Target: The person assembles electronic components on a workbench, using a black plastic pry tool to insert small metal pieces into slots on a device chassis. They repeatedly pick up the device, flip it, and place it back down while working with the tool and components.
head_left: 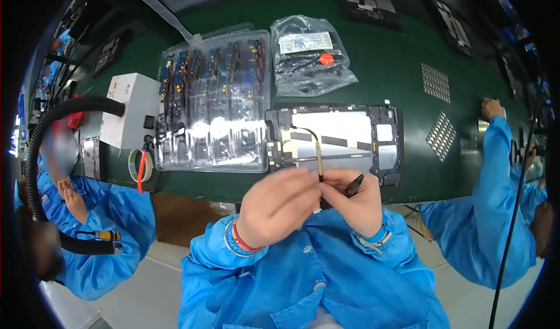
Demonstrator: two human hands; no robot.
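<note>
plastic tray holds seemingly circuit boards; right hand pinches thin strip.

the left hand, back up, is just beside the pinching right hand.

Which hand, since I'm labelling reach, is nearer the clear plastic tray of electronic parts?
Left. The left hand is just off the near right corner of the tray; the right hand is farther right.

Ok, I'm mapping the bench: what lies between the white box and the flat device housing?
In the head view, a clear plastic tray of dark parts lies between the white box and the device housing.
</note>
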